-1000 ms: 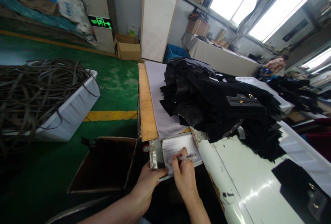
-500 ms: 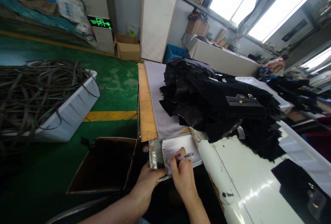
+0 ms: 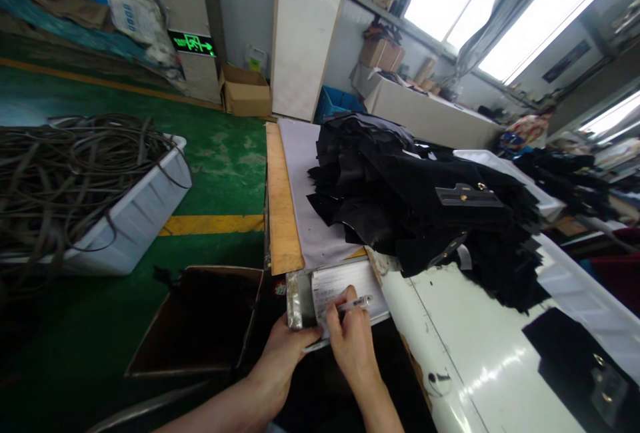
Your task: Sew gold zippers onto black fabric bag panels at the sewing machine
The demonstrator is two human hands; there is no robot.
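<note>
My right hand (image 3: 354,336) pinches a clear-barrelled pen (image 3: 361,302) over a pad of printed paper (image 3: 331,284). Its tip is hidden by my fingers, close to the page. The pad lies in a shallow grey tray or drawer (image 3: 295,301) with tape along its left edge, at the end of the worktable. My left hand (image 3: 286,350) grips the near left corner of this tray, thumb on top by the pad's lower corner; its other fingers are mostly hidden underneath.
Stacked black fabric pieces (image 3: 400,186) lie on the white table (image 3: 475,353); one loose piece (image 3: 585,366) is at right. On the left stand an open cardboard box (image 3: 200,316) and a white bin (image 3: 145,226) of dark straps. A wooden board (image 3: 283,206) lies beyond the tray.
The pen and my right hand have shifted very slightly left across the page. My left hand keeps its hold, and the view has barely moved.
</note>
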